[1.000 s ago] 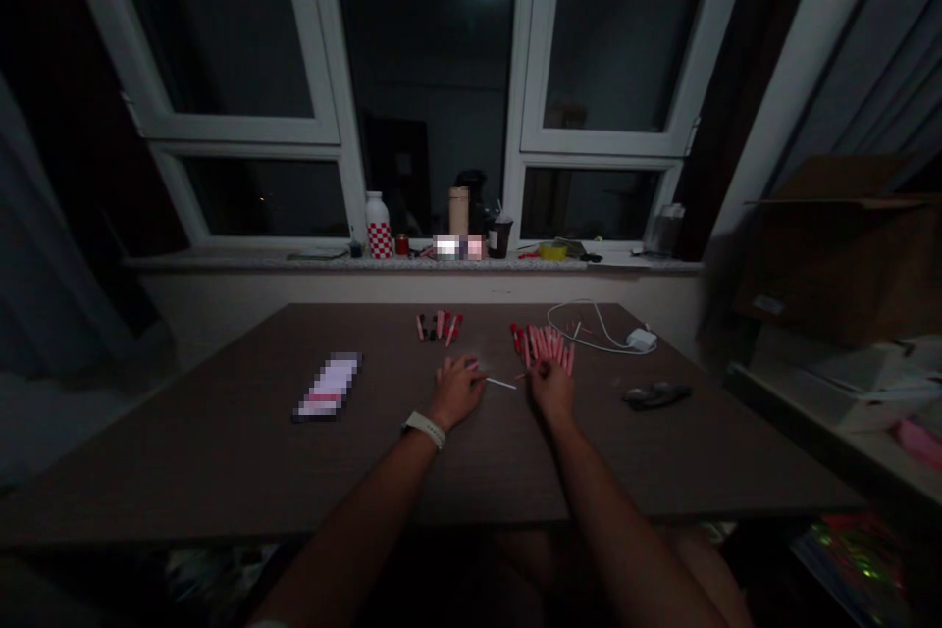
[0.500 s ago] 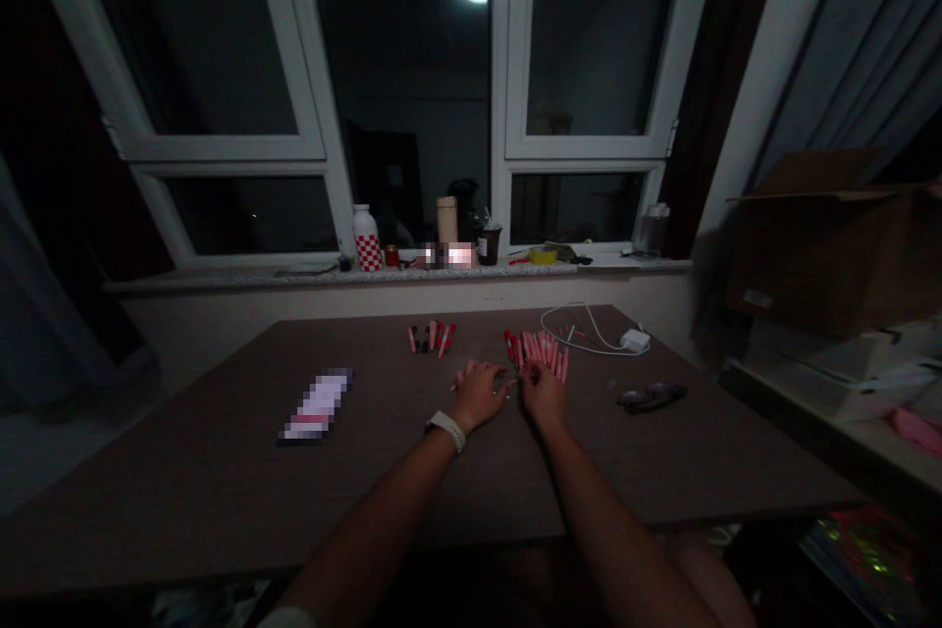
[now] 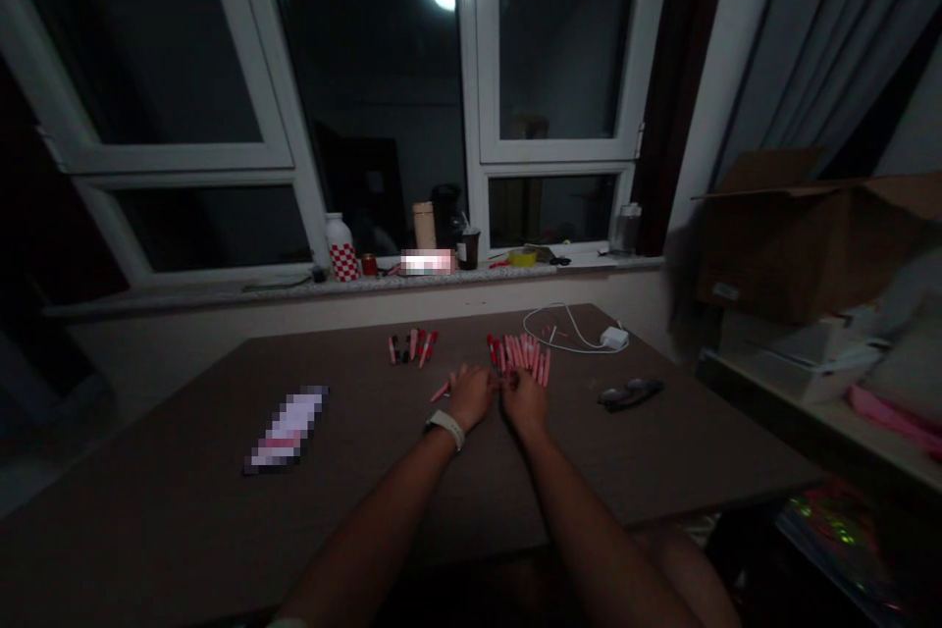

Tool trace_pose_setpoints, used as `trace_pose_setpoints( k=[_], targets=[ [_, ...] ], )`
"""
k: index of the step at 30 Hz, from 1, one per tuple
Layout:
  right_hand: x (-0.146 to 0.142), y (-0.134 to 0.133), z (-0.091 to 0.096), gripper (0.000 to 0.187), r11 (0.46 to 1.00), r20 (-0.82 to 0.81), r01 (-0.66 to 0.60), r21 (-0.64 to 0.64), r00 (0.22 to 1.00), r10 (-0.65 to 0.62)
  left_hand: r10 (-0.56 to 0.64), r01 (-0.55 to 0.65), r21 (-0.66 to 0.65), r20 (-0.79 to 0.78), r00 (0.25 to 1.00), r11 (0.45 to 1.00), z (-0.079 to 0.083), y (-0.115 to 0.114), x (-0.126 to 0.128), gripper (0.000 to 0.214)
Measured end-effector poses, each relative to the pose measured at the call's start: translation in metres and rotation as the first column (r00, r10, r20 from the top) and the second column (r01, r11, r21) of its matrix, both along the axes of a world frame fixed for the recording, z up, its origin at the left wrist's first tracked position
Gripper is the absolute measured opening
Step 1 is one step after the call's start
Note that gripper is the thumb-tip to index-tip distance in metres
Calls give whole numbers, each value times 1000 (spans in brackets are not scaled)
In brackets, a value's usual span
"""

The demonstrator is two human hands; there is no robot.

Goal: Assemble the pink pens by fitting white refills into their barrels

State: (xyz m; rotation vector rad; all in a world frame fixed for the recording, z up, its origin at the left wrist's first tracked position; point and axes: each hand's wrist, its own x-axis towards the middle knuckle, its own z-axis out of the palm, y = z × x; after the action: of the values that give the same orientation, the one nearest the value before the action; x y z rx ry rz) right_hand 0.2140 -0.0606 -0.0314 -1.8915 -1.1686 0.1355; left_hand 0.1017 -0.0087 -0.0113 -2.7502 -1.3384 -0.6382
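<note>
My left hand (image 3: 472, 397), with a pale watch on its wrist, is closed around a pink pen (image 3: 440, 392) whose end sticks out to the left. Right beside it, my right hand (image 3: 525, 402) has its fingers pinched together close to the left fingertips. What those fingers hold is small and too dark to make out. Just beyond the right hand lies a row of pink pens (image 3: 524, 350), with red and dark ones at its left end. A smaller group of pink, red and black pens (image 3: 422, 345) lies farther left.
On the brown table (image 3: 353, 481) are a phone (image 3: 288, 430) at left, dark glasses (image 3: 631, 393) at right, and a white charger (image 3: 613, 339) with its looped cable. The windowsill behind holds a checkered bottle (image 3: 342, 248), a cup (image 3: 468, 248) and yellow tape (image 3: 522, 257). A cardboard box (image 3: 780, 245) stands at right.
The view has turned slightly right, shifting the scene leftward. My left fingers have drawn in closer, and more of the pink pen shows past the left hand. Both hands remain close together.
</note>
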Motion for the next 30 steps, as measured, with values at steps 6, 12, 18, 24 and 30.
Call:
trace_pose_setpoints(
  k=[6,12,18,24,30],
  targets=[
    [0,2,-3,25,1000,6,2,-17,1000,-2,-46,49,54,-46,998,997,6,4,-9,20],
    [0,1,-2,27,1000,5,-29,-10,1000,29,-62,70,88,-93,994,994,8,5,-24,22],
    [-1,1,-1,28,1000,-8,-29,-9,1000,29,-65,78,111,-119,991,991,14,2,-34,21],
    [0,1,-3,29,999,-29,-47,0,998,47,-42,58,128,-124,991,990,17,2,-43,23],
    [0,1,-4,31,998,-20,-64,-15,998,64,15,-5,132,-75,997,991,13,-1,-59,24]
  ],
)
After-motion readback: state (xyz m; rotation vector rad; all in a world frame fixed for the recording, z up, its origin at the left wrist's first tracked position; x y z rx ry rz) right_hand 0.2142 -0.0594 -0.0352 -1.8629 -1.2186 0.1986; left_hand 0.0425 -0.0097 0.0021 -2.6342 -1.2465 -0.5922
